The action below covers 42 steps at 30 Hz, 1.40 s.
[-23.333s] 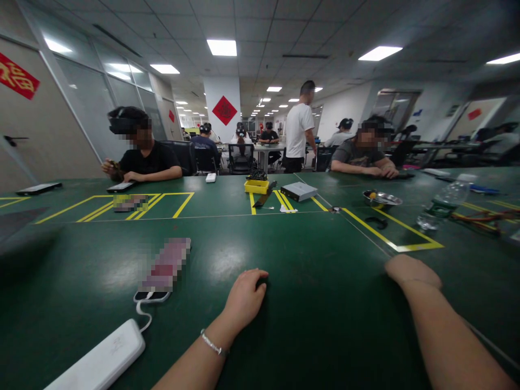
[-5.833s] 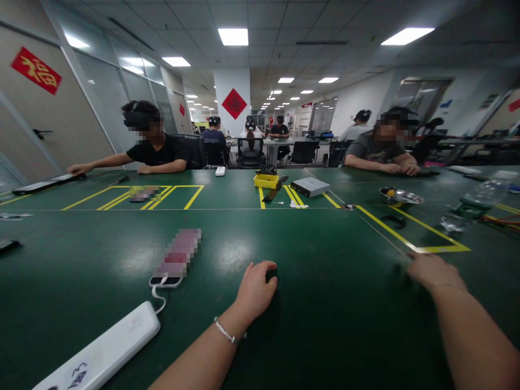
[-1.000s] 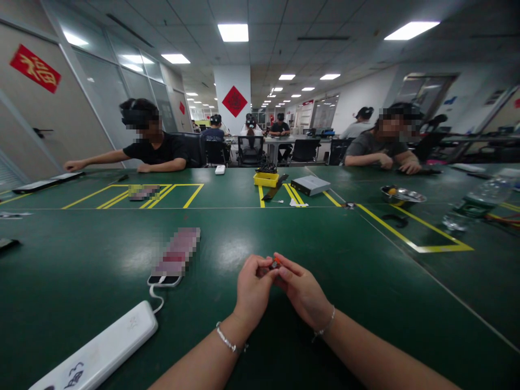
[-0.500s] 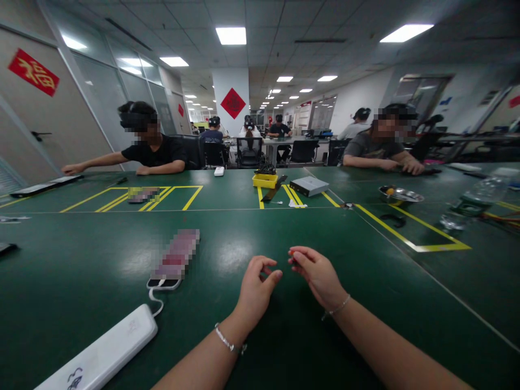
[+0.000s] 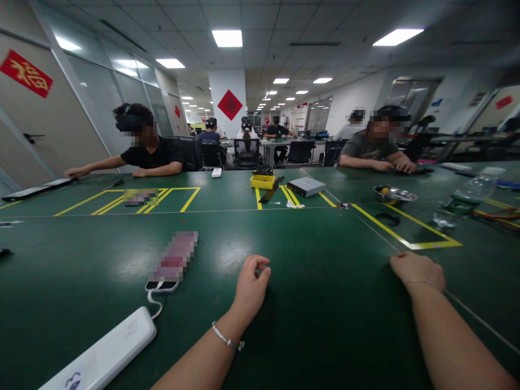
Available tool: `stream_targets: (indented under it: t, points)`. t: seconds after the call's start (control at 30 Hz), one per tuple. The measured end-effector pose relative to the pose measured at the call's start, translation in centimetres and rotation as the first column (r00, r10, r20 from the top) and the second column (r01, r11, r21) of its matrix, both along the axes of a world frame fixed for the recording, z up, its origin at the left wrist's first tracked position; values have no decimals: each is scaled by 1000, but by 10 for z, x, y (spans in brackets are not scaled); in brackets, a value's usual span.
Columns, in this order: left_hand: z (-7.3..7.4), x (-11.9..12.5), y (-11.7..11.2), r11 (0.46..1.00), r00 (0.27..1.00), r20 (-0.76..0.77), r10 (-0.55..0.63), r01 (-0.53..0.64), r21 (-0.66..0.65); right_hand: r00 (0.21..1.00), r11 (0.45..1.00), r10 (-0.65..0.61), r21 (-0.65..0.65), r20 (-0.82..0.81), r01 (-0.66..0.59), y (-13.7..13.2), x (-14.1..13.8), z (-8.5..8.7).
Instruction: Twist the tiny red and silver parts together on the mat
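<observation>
My left hand (image 5: 252,284) hovers over the middle of the green table, fingers loosely curved and a small gap beside the thumb. Nothing shows in it. A bracelet circles that wrist. Farther right, my right hand (image 5: 420,272) is closed with its back toward me, near the seam in the tabletop. Its fingertips are mostly hidden, so whatever they hold cannot be made out. Beyond that hand lies a yellow-taped outline (image 5: 434,245). A metal bowl (image 5: 396,196) with something yellow-orange in it stands past the tape, near a black curved piece (image 5: 388,219).
On the left, a phone (image 5: 173,260) is cabled to a white power bank (image 5: 101,352). A plastic bottle (image 5: 463,200) stands at right. Toward the back are a yellow tray (image 5: 262,181) of dark cables and a grey box (image 5: 305,186). Two people sit across the table.
My right hand has swung away to the right from beside my left hand, where it pinched a small red-orange piece. My left hand stays nearly in place, its fingers a little more curled.
</observation>
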<state>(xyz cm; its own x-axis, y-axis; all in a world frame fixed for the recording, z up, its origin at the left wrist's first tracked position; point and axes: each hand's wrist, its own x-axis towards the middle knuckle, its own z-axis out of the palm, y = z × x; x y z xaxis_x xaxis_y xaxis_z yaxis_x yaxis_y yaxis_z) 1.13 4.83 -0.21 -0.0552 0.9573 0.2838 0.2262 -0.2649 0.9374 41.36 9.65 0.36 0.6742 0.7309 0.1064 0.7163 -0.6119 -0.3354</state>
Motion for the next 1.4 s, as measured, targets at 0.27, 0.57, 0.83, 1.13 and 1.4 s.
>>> stream_targets:
  t: [0.27, 0.57, 0.83, 1.13, 1.4]
  points:
    - [-5, -1, 4, 1000, 999, -42, 21, -21, -8, 996, 998, -9, 59, 91, 4, 3, -17, -3]
    - [-6, 0, 4, 999, 985, -166, -45, 40, -32, 458, 461, 856, 45, 241, -886, -14, -202, 8]
    - [-5, 3, 0, 991, 989, -141, -48, 30, -127, 478, 498, 855, -59, 201, -865, -19, -211, 14]
    - [-1, 3, -2, 987, 983, -177, -50, 22, -159, 992, 989, -63, -123, 112, 77, -5, -26, 18]
    - [0, 1, -2, 988, 974, -221, -51, 17, -156, 999, 970, 32, -242, 28, -25, -3, -19, 17]
